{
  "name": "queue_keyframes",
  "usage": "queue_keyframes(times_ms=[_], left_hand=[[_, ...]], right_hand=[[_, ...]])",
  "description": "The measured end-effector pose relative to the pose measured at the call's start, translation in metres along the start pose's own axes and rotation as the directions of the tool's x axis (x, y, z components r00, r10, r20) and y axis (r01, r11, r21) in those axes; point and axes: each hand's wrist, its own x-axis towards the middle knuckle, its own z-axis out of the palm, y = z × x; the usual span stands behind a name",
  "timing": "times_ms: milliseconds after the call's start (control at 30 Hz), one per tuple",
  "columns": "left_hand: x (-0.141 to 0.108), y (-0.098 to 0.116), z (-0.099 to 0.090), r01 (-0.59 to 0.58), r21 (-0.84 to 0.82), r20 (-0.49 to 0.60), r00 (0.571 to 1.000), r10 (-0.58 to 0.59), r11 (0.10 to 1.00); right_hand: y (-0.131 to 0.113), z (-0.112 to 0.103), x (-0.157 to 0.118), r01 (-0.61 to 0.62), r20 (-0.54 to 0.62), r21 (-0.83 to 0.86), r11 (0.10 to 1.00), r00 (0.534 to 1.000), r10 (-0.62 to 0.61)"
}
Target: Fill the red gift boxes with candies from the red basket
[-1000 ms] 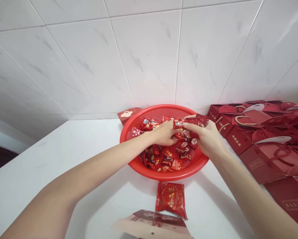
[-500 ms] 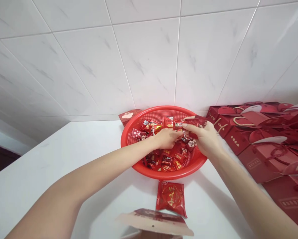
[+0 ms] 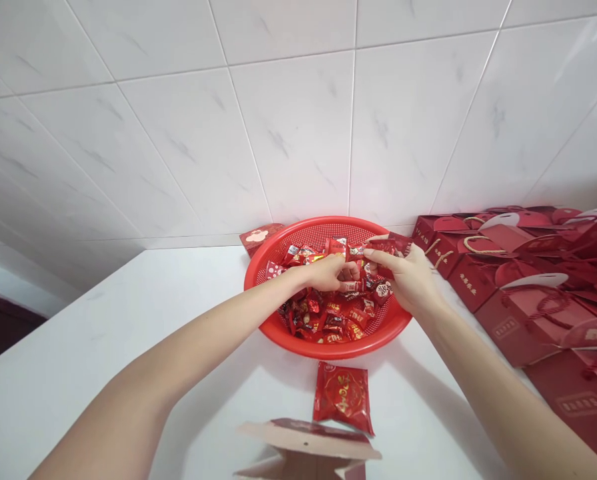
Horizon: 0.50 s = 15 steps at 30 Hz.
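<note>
A red plastic basket (image 3: 278, 337) holds a pile of small red wrapped candies (image 3: 336, 327). Over the middle of the pile is my left hand (image 3: 331, 272), its fingers curled at a small red-and-white wrapped candy (image 3: 351, 287). My right hand (image 3: 403, 270) reaches in over the basket's right side, thumb and fingers closed on red wrapped candies (image 3: 381, 247). The fingertips of both hands are near each other. In front of the basket, a larger square red packet (image 3: 343, 397) lies flat.
Several dark red gift boxes with rope handles (image 3: 498, 320) stand along the right side. An open box with raised flaps (image 3: 308, 443) is at the bottom edge. A red card (image 3: 258, 237) lies behind the basket, near the tiled wall (image 3: 288, 147).
My left hand has shifted slightly left and its fingers have curled in toward a candy. My right hand stays almost in place. The view has tilted a little.
</note>
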Motion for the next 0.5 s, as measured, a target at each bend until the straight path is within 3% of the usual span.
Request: queue_keyframes(times_ms=[167,367,500], left_hand=[[0.002,-0.003,0.002,-0.054,-0.002,-0.103,0.993,0.053,0.999],[0.002,0.000,-0.006,0.016,0.026,-0.154,0.988,-0.012,1.000],[-0.004,0.013,-0.022,0.004,-0.046,-0.366,0.930,-0.021,0.999]], right_hand=[[0.000,0.000,0.000,0.008,0.018,0.027,1.000,1.000,-0.009],[0.000,-0.002,0.000,0.014,0.016,0.016,1.000,1.000,-0.014],[0.002,-0.003,0.003,0.006,0.007,0.015,1.000,1.000,-0.006]])
